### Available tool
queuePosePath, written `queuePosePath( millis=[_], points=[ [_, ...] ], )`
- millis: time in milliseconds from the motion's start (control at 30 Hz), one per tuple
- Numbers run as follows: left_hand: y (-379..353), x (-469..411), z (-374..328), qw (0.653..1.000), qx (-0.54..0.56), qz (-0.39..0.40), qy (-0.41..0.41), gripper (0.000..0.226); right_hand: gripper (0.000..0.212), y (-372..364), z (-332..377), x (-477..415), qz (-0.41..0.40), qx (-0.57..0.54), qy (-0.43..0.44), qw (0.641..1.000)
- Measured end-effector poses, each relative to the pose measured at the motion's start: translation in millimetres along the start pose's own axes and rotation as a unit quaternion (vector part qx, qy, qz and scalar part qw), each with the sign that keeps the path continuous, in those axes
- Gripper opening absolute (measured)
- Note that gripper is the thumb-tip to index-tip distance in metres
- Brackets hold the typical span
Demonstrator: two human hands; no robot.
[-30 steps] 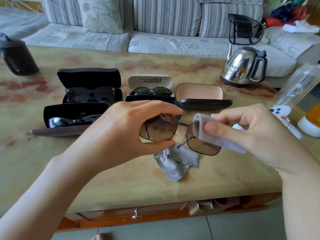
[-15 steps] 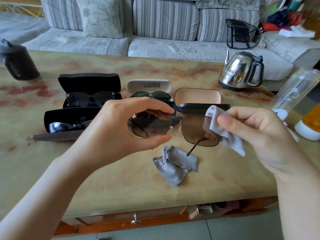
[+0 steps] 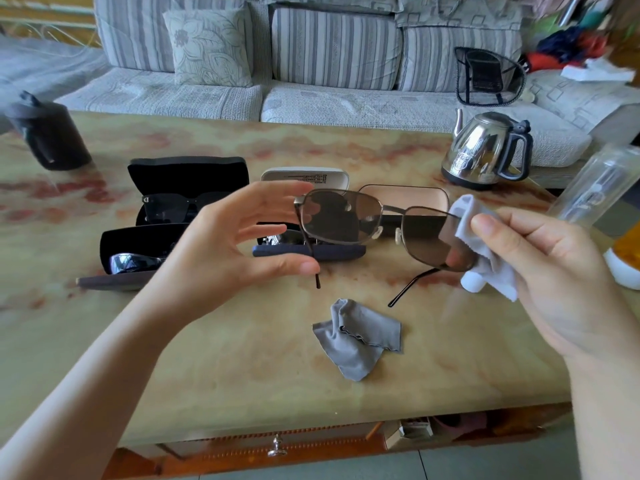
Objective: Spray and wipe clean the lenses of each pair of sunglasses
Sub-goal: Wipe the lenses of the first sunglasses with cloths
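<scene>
I hold brown-lensed metal-framed sunglasses (image 3: pixel 341 216) in the air above the table. My right hand (image 3: pixel 554 271) pinches a pale grey cloth (image 3: pixel 495 268) around the right lens. My left hand (image 3: pixel 235 244) is spread beside the left lens, with its index fingertip at the frame's upper corner and its thumb below, apart from the lens. Three more pairs lie in open cases: black ones (image 3: pixel 180 209), mirrored ones (image 3: pixel 135 263) and dark ones in a white-lidded case (image 3: pixel 304 176). A clear bottle (image 3: pixel 595 188) stands out behind my right hand.
A second grey cloth (image 3: pixel 356 337) lies crumpled on the marbled table (image 3: pixel 242 368). An empty tan-lined case (image 3: pixel 405 197) sits behind the glasses. A steel kettle (image 3: pixel 485 154) is at the back right, a black jug (image 3: pixel 48 136) at the back left, and an orange-and-white container (image 3: pixel 627 261) at the right edge.
The glasses have risen and turned more face-on. My left hand has loosened from gripping the left lens to a spread pose. My right hand with the cloth has slid to the right lens's outer edge.
</scene>
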State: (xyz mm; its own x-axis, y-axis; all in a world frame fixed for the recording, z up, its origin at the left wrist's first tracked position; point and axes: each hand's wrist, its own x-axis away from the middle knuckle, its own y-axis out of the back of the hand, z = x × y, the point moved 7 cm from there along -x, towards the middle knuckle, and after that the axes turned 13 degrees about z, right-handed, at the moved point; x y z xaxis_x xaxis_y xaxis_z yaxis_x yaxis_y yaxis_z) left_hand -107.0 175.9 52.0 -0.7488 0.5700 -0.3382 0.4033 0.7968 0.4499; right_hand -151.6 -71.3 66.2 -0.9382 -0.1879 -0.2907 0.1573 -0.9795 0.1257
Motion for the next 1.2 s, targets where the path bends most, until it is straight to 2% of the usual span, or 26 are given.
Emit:
queuePosePath(
  millis=[200, 500, 700, 800, 933, 1067, 1200],
  points=[
    [-4, -1, 1, 1.0, 0.013, -0.003, 0.006, 0.066, 0.046, -2, 0, -1, -0.006, 0.005, 0.009, 1.0],
    [-4, 0, -5, 0.998, 0.035, -0.033, -0.032, 0.058, 0.037, -4, -1, -1, -0.011, 0.023, 0.005, 1.0],
    [-4, 1, -11, 0.996, 0.036, -0.061, -0.054, 0.054, 0.039, -3, -3, 0, -0.009, 0.023, 0.003, 1.0],
    [-2, 2, -11, 0.995, 0.025, -0.07, -0.059, 0.053, 0.036, -1, -3, 0, 0.009, 0.031, -0.018, 0.999],
    [-5, 2, -12, 0.995, 0.025, -0.066, -0.07, 0.054, 0.033, -8, -2, 1, 0.054, 0.111, -0.056, 0.991],
    [-15, 1, -16, 0.995, 0.003, -0.055, -0.088, 0.049, 0.029, -21, -5, -2, 0.068, 0.096, -0.076, 0.99],
    [-22, 0, -19, 0.995, -0.022, -0.039, -0.092, 0.055, 0.022, -34, 4, -4, 0.101, 0.077, -0.071, 0.989]
  ],
)
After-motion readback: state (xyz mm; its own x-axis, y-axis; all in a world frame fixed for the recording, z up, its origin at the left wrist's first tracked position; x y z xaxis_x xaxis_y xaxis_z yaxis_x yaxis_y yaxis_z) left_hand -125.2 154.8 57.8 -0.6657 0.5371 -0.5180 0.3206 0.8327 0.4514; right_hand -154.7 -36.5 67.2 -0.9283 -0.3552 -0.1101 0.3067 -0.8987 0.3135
